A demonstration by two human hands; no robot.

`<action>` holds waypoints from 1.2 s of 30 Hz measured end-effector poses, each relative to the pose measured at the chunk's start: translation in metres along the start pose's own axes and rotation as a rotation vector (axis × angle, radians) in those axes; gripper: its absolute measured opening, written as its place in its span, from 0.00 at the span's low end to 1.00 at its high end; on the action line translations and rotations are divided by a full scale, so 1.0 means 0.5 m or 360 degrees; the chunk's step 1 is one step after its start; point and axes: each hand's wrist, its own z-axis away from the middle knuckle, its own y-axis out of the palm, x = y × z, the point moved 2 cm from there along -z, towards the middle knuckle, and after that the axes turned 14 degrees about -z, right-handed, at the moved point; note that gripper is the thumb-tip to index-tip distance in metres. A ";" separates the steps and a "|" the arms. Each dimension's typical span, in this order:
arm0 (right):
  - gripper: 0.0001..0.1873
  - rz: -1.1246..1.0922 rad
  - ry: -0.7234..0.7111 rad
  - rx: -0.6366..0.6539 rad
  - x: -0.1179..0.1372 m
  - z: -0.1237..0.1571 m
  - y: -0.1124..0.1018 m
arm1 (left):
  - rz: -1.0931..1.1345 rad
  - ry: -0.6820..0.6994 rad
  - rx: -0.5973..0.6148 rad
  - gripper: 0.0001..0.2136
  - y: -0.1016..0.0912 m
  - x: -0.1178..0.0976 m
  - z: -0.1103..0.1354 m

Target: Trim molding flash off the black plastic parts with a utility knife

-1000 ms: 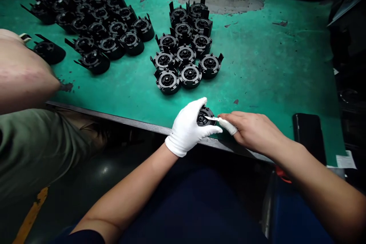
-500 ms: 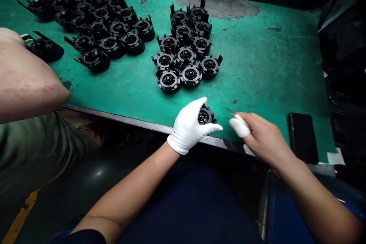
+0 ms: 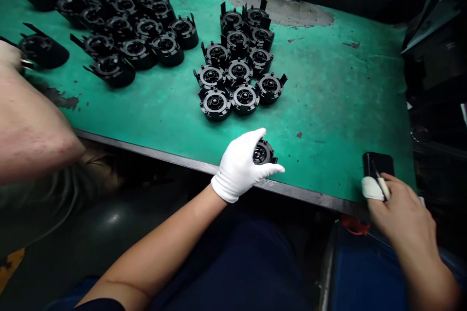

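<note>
My left hand [image 3: 239, 165], in a white glove, is closed around a round black plastic housing [image 3: 263, 152] at the table's front edge. Its face with inner rings and clips points up between thumb and fingers; the glove covers its left side. Over at the right, my right hand [image 3: 406, 216] grips a slim knife [image 3: 383, 188] with a pale handle and a thin dark blade pointing away from me. A white cover wraps the thumb. The blade passes in front of a black phone [image 3: 387, 163] lying on the table.
Several similar black housings [image 3: 239, 72] stand grouped on the green table [image 3: 314, 82] beyond my left hand. A larger cluster of taller ones [image 3: 134, 48] fills the back left. Another person's arm [image 3: 32, 126] reaches in at left. A blue container [image 3: 368, 272] stands below the edge.
My right hand has moved right with the knife, away from the housing and over to the phone. My left hand keeps its hold. The other person's arm has shifted slightly left.
</note>
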 end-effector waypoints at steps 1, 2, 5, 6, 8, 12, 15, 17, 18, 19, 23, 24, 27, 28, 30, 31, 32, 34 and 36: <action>0.13 0.0002 -0.0030 0.0006 -0.001 -0.003 -0.004 | -0.0001 -0.0005 0.0005 0.46 0.000 -0.001 0.001; 0.13 -0.0008 -0.0053 -0.0008 0.000 -0.005 -0.009 | -0.0003 -0.0011 0.0012 0.45 0.000 -0.001 0.002; 0.15 -0.0131 -0.0170 -0.0097 0.026 -0.008 -0.021 | -0.0019 0.0028 0.0098 0.45 -0.005 0.005 -0.009; 0.16 -0.0229 -0.0260 -0.0073 0.044 -0.007 -0.020 | -0.0027 0.0089 0.0174 0.45 -0.010 0.010 -0.017; 0.18 -0.0508 -0.0495 0.0102 0.092 0.002 -0.007 | -0.0032 0.0291 0.0389 0.46 -0.026 0.021 -0.039; 0.24 -0.0888 -0.0779 0.0531 0.194 0.028 0.032 | -0.0013 0.0653 0.0622 0.46 -0.086 0.040 -0.068; 0.23 -0.0889 -0.0779 0.0677 0.238 0.035 0.053 | -0.0020 0.0523 0.0449 0.47 -0.117 0.031 -0.048; 0.21 -0.0923 -0.0759 0.0707 0.254 0.032 0.060 | -0.0045 0.0304 0.0285 0.48 -0.110 0.014 -0.017; 0.20 -0.0954 -0.0761 0.0708 0.260 0.030 0.062 | -0.0062 0.0189 0.0214 0.49 -0.098 0.003 0.000; 0.19 -0.0983 -0.0770 0.0703 0.266 0.028 0.063 | -0.0083 0.0087 0.0147 0.49 -0.083 -0.007 0.015; 0.19 -0.1021 -0.0812 0.0667 0.285 0.024 0.066 | -0.0144 -0.0127 -0.0087 0.46 -0.032 -0.029 0.036; 0.19 -0.1016 -0.0816 0.0666 0.288 0.023 0.067 | -0.0132 -0.0128 -0.0103 0.45 -0.026 -0.028 0.032; 0.21 -0.0992 -0.0824 0.0664 0.290 0.021 0.064 | -0.0037 -0.0014 -0.0010 0.43 -0.022 -0.016 0.018; 0.21 -0.0979 -0.0832 0.0666 0.290 0.019 0.061 | -0.0012 0.0030 0.0026 0.42 -0.023 -0.012 0.016; 0.21 -0.0944 -0.0857 0.0661 0.289 0.015 0.053 | 0.0004 0.0072 0.0065 0.42 -0.026 -0.008 0.017; 0.21 -0.0918 -0.0871 0.0654 0.289 0.012 0.049 | 0.0002 0.0064 0.0072 0.43 -0.026 -0.007 0.019; 0.21 -0.0884 -0.0888 0.0649 0.290 0.008 0.045 | 0.0005 0.0042 0.0077 0.44 -0.026 -0.006 0.022; 0.21 -0.0788 -0.0932 0.0646 0.294 0.000 0.039 | 0.0028 -0.0008 0.0094 0.47 -0.023 -0.007 0.028; 0.21 -0.0678 -0.1002 0.0654 0.301 -0.007 0.036 | 0.0054 -0.0043 0.0120 0.48 -0.021 -0.008 0.032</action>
